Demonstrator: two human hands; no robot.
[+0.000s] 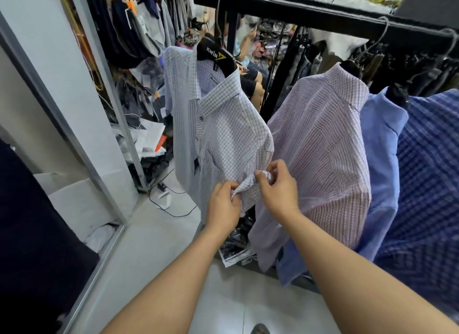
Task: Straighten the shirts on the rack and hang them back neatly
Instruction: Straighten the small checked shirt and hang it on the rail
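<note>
Item: white fine-check shirt (231, 134), thin woven cloth, on a black hanger (216, 56) lettered "KWIN", hooked on the black rack rail (298, 13). Your left grip (223, 204) and right grip (278, 187) each pinch a bunched fold low on the shirt. Just beside it: pink-striped shirt (323, 159), plain blue shirt (382, 147).

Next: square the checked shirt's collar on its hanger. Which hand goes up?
Left, probably. The left hand pinches the checked shirt almost straight below the collar; the right hand pinches it over by the striped shirt and could steady the fabric.
</note>
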